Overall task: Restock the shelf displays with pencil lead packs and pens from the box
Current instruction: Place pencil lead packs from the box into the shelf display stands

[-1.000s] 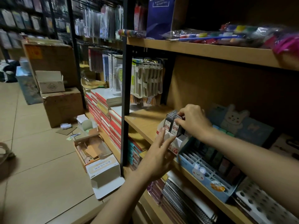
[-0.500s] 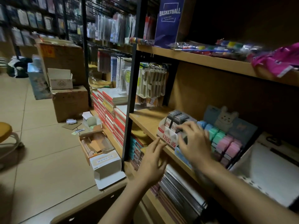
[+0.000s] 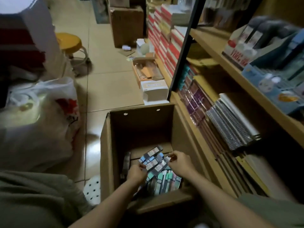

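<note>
The left hand (image 3: 135,172) covers part of the pencil lead packs (image 3: 153,160) in the box (image 3: 139,127), so whether its fingers grip one cannot be told. The print on the packs is too small to read. The display trays (image 3: 269,45) on the shelf (image 3: 230,68) are blurred and cut off at the right edge.

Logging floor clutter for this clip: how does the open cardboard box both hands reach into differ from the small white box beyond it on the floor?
The cardboard box is brown, open-topped and far bigger, with packs inside; the white box is pale, closed and small. Both sit on the tiled floor beside the shelf.
</note>
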Available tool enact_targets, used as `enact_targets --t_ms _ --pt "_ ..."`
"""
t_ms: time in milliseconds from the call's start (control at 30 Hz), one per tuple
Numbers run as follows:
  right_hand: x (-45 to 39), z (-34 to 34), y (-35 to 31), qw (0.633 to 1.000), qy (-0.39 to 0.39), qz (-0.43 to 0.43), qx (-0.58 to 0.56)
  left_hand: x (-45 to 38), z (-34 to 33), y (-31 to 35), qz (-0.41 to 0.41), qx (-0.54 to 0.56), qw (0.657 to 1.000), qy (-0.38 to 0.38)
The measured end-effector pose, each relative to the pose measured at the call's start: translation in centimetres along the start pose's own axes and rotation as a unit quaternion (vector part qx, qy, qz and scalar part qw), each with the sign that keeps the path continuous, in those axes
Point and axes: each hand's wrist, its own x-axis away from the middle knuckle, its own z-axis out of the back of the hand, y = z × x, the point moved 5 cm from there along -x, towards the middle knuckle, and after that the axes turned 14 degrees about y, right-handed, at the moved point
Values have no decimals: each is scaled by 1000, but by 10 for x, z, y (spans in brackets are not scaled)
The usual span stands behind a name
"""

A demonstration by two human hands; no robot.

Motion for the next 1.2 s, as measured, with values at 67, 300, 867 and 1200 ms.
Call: enact_targets --t_ms 67,300,867,1200 --pt "-8 -18 13 999 -26 -11 30 -5 -13 -24 -6 -61 998 -12" --pt "-42 -63 45 996 -46 -70 43 -46 -46 -19 -113 -113 985 68" --pt "-59 -109 55 993 -9 -106 52 -78 -60 -11 -62 -42 992 99" --pt "-67 -90 54 997 -18 -66 -24 -57 -48 -27 104 83 991 26"
